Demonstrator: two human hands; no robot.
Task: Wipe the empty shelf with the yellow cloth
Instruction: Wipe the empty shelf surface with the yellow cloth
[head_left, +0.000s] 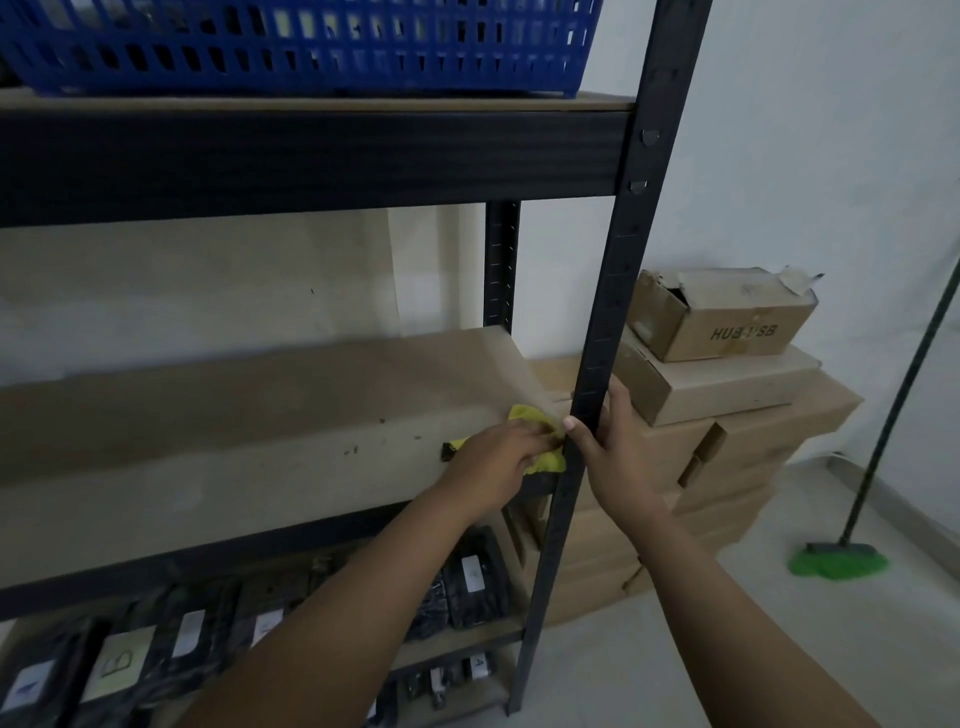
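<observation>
The empty shelf (234, 447) is a pale brown board in a black metal rack, with a few dark specks near its right end. A yellow cloth (527, 415) lies bunched at the board's front right corner. My left hand (498, 457) presses down on the cloth and grips it, hiding most of it. My right hand (613, 447) is wrapped around the rack's black front upright (608, 322), thumb on the shelf side and fingers behind the post.
A blue plastic basket (311, 47) sits on the shelf above. Dark labelled packages (182, 644) fill the shelf below. Stacked cardboard boxes (727, 405) stand right of the rack, and a green broom (836, 561) leans against the white wall.
</observation>
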